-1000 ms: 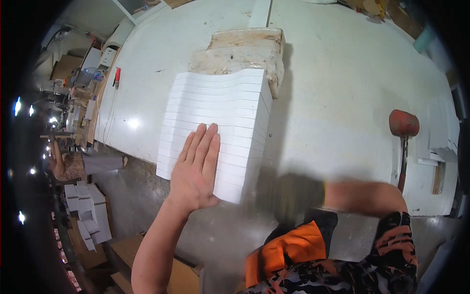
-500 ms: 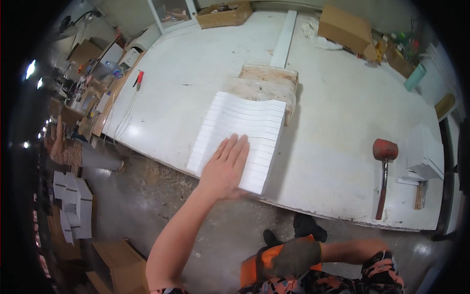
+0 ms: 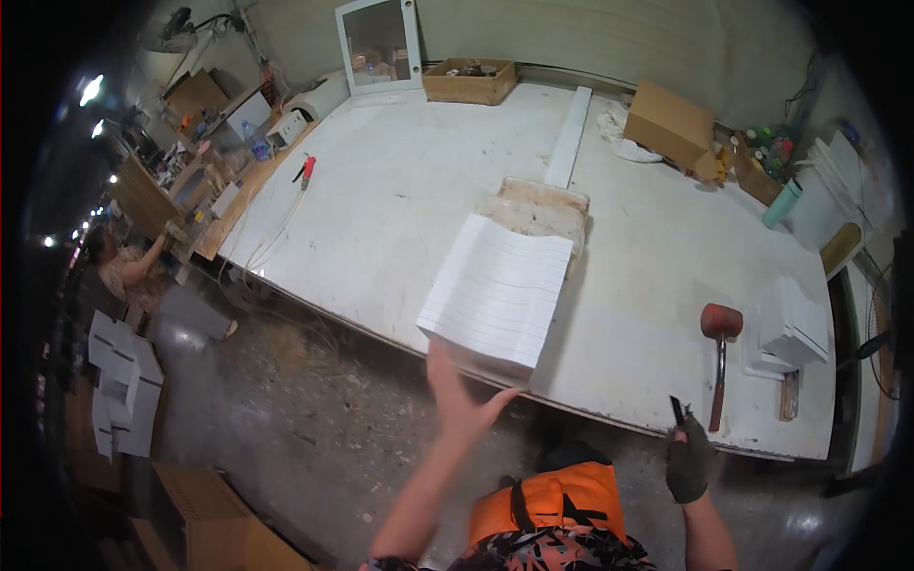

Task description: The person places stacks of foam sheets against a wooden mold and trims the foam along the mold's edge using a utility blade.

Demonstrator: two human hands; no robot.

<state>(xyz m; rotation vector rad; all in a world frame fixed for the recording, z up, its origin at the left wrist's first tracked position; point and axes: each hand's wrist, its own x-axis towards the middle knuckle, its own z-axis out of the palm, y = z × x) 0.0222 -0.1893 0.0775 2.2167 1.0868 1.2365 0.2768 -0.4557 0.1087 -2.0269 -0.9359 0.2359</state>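
A white slab with parallel dark lines across its top, like strips laid side by side point(image 3: 500, 290), lies at the table's near edge. Its far end is up against a worn, tape-covered block point(image 3: 547, 205). My bare left hand point(image 3: 459, 404) is just off the slab's near end, thumb spread and fingers stretched; the fingertips are blurred. In a dark glove, my right hand point(image 3: 689, 466) is closed on a slim black tool point(image 3: 677, 411) that points up, near the table edge. Its kind is too small to make out. A red-headed mallet point(image 3: 721, 324) lies just beyond that hand.
White pieces are stacked point(image 3: 790, 324) at the table's right end. Cardboard boxes point(image 3: 671, 124) line the back. A red-handled air gun point(image 3: 305, 171) with a hose lies far left. Another person point(image 3: 124, 271) works at the left bench. An open carton point(image 3: 214, 514) stands on the floor.
My left hand has slid off the slab's top toward me. My right hand has moved from the orange apron out to the right and now holds the black tool. The view has tilted up.
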